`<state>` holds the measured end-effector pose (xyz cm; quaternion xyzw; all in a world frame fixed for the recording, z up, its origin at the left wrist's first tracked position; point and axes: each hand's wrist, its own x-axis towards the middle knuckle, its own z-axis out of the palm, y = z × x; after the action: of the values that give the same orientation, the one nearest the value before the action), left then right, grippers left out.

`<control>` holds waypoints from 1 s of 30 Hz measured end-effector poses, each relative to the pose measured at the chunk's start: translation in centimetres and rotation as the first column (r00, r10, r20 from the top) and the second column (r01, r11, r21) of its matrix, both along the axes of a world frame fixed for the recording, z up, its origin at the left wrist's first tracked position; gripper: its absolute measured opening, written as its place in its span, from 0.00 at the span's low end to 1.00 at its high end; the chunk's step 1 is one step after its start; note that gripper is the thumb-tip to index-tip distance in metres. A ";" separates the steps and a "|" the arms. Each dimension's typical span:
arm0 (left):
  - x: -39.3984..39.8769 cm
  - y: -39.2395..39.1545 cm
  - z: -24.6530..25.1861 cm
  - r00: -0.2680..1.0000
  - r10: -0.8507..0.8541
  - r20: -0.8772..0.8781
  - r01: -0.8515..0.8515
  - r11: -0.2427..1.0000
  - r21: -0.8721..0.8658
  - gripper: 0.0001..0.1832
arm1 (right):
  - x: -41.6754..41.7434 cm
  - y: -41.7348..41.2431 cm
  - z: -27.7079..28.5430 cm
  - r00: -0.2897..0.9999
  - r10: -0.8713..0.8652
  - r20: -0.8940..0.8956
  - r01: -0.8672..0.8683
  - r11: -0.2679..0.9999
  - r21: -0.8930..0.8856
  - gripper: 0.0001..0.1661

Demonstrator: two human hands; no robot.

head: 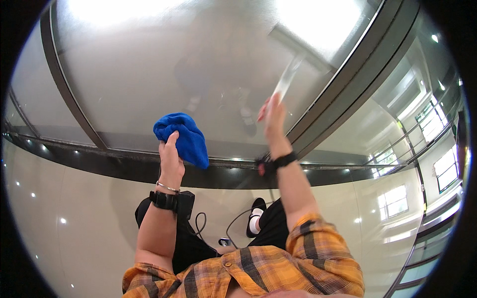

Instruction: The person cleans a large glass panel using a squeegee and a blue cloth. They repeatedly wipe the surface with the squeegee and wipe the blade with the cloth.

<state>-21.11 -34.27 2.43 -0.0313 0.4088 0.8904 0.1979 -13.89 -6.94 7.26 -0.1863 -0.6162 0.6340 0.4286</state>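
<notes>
My left hand (171, 158) grips a bunched blue cloth (186, 139), thumb on top, in front of the lower part of a shiny glass panel (141, 89). Higher up and to the right, my right hand (275, 115) is closed around the pale handle of a squeegee (286, 80). The handle is blurred. Its wide grey blade lies across the panel near the bright reflection at upper right; whether it touches the surface I cannot tell.
Dark metal frame posts (346, 74) border the panel, with a black sill (134, 162) along its foot. Glossy beige floor tiles (85, 208) lie below. A black cable (201, 225) loops between my legs. Metal rails (413, 143) and windows stand at the right.
</notes>
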 end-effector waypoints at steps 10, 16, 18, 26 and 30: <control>-1.2 -0.4 -0.4 0.998 0.055 0.008 -0.054 0.998 -0.020 0.21 | 3.5 -9.9 -20.2 0.906 0.183 0.382 -0.057 0.947 -0.317 0.31; -1.5 -1.0 0.1 0.996 0.080 -0.025 -0.080 0.997 0.013 0.23 | 3.8 -8.8 -21.5 0.917 0.158 0.367 -0.068 0.967 -0.245 0.30; -1.3 -0.7 0.2 0.994 0.108 0.002 -0.108 0.994 -0.025 0.22 | 3.8 -7.8 -21.9 0.922 0.119 0.368 -0.052 0.981 -0.185 0.29; -1.8 -1.0 -0.3 0.995 0.104 -0.011 -0.104 0.994 -0.037 0.18 | -1.4 -6.2 -9.0 0.990 0.128 0.053 -0.130 0.991 0.027 0.21; -1.7 -0.8 0.1 0.990 0.137 -0.020 -0.138 0.990 -0.039 0.13 | -3.5 -5.0 -4.6 0.991 0.132 0.016 -0.133 0.988 0.074 0.21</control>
<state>-22.86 -35.07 2.51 -0.0558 0.4250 0.8938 0.1320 -17.35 -11.98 2.69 -0.1319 -0.6529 0.6364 0.3889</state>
